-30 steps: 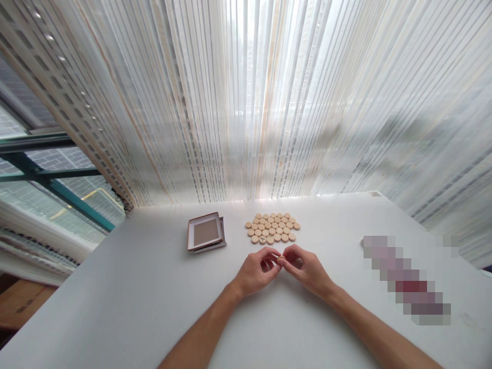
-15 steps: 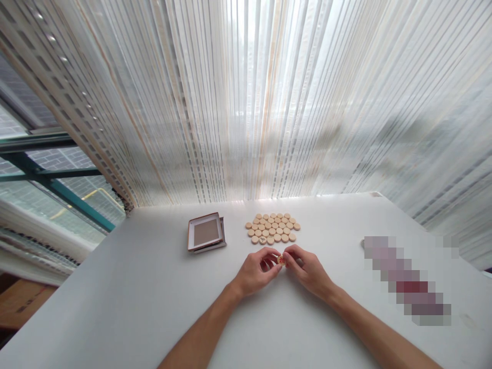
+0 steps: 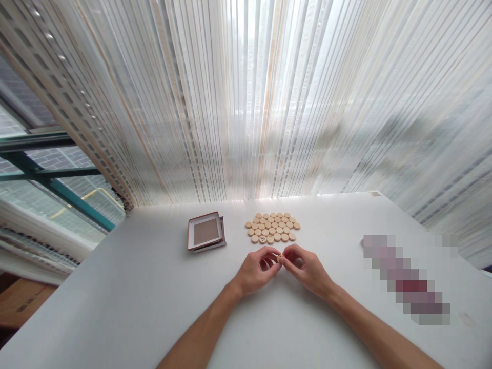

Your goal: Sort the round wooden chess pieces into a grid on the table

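Observation:
My left hand (image 3: 257, 270) and my right hand (image 3: 305, 267) meet fingertip to fingertip over the white table (image 3: 134, 292). Both pinch one small round wooden disc (image 3: 280, 258) between thumbs and forefingers, seen almost edge-on. Just beyond the hands lies a flat cluster of several similar pale wooden discs (image 3: 273, 228), packed side by side; one at the near edge (image 3: 263, 239) shows a dark mark on top.
A shallow square cardboard box with its lid (image 3: 206, 232) rests left of the discs. A blurred-out patch (image 3: 407, 279) covers part of the table at the right. Striped sheer curtains (image 3: 269, 102) hang behind the far edge; a window shows at the left.
The disc between my fingers has been turned: its red-marked face showed half a second ago, now only its edge shows. The hands stay in the same place.

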{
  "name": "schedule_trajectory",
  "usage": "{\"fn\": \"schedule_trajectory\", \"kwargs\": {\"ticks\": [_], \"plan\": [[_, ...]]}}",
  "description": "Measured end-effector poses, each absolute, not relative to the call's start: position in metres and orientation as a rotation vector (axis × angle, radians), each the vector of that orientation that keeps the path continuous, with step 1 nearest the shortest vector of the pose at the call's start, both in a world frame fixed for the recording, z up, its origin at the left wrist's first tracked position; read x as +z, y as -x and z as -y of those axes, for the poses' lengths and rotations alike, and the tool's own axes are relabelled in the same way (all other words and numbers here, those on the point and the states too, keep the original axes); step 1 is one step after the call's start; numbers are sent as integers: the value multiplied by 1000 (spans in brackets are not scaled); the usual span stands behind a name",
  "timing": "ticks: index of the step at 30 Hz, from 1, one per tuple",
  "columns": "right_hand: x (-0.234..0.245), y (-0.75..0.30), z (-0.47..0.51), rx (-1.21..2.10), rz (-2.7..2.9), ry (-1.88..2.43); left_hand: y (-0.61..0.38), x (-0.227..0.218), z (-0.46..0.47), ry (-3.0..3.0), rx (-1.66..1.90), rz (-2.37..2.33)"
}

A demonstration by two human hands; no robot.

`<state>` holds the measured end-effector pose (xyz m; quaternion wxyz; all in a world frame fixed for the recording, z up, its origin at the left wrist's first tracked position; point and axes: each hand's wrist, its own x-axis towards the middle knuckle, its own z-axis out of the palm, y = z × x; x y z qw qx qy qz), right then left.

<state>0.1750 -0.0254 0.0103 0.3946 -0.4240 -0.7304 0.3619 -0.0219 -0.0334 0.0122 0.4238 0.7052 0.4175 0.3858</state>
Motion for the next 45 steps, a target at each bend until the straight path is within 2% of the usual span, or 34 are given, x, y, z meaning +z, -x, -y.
{"fn": "schedule_trajectory", "kwargs": {"ticks": [45], "plan": [[10, -177, 26, 947, 1870, 1073, 22, 10, 34, -1771, 933, -1039]]}}
